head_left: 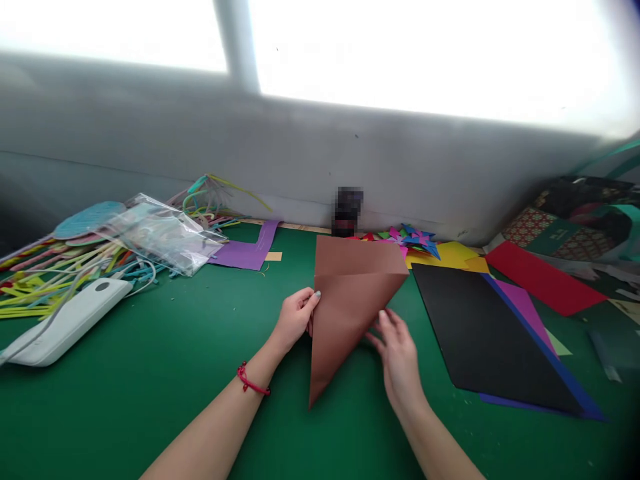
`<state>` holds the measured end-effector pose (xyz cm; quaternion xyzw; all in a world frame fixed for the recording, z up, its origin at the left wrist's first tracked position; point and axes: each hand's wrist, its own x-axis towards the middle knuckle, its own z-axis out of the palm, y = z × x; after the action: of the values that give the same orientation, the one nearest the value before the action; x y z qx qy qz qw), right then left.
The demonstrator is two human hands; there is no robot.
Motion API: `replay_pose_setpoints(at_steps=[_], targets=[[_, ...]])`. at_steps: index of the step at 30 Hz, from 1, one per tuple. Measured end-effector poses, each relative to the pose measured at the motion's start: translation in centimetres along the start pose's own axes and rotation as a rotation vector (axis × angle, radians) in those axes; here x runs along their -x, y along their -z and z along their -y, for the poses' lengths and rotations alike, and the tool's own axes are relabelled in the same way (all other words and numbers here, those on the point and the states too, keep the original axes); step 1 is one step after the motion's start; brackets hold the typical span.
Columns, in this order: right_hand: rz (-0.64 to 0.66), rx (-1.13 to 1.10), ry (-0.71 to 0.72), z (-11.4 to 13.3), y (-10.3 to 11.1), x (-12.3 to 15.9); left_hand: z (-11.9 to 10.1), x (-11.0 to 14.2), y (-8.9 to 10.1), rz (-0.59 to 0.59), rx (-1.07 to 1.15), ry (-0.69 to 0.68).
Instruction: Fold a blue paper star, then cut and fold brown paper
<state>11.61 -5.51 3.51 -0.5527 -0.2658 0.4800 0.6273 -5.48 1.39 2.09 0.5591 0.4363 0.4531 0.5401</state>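
Observation:
A sheet of brown paper [353, 300], folded on a diagonal so that it narrows to a point at the bottom, is held up over the green table [200, 400]. My left hand [295, 317] pinches its left edge, the thumb lying on the front and the other fingers partly hidden. At the slanting right edge is my right hand [400, 357], its fingers apart and the tips beside or slightly behind the paper. Whether those fingertips touch it I cannot tell. A strip of paler brown runs across the top above the fold line.
On the left lie coloured pipe cleaners [30, 303], a clear plastic bag [170, 233] and a white power strip [75, 320]. Purple paper [243, 253] is behind. To the right are black paper [490, 333], red paper [545, 277] and folded paper pieces [417, 240].

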Motion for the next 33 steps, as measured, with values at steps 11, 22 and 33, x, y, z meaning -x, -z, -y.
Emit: replay_pose_setpoints(at_steps=[11, 22, 33], targets=[[0.058, 0.647, 0.866, 12.6, 0.7, -0.9, -8.9, -1.1, -1.1, 0.275, -0.337, -0.145], [0.308, 1.167, 1.201, 14.1, -0.7, -1.9, -10.6, -0.3, -1.1, 0.515, -0.785, -0.318], [0.623, 1.192, 0.990, 13.1, -0.6, -3.2, -11.4, -0.2, -1.3, 0.597, -0.838, -0.352]])
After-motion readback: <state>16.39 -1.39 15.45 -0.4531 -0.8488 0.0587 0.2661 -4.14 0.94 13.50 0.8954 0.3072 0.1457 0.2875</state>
